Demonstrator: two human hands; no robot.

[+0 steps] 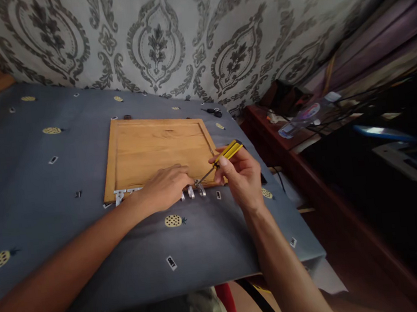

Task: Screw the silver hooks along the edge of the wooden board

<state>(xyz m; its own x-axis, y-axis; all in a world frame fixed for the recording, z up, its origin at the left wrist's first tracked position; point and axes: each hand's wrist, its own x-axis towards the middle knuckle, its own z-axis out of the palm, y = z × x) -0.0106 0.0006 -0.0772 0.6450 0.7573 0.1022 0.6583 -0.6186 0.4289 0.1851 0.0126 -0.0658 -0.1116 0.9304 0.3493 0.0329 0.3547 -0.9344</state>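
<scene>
A wooden framed panel lies flat on the cloth-covered table. Along its near edge runs a silver metal hook rail, with several curved hooks extending past the edge; my forearm and hand cover its middle. My left hand rests over the rail, fingers bent down and fingertips at the metal near the screwdriver tip. In my right hand is a yellow-and-black screwdriver, gripped by its handle. Its shaft slants down to the left, the tip touching or nearly touching the rail's right part. Any screw there is too small to make out.
A small metal piece lies on the blue pineapple-print cloth to the left. Behind the panel sits a small black object. A patterned curtain hangs behind. To the right, a clear plastic bottle lies tilted near cables on reddish furniture.
</scene>
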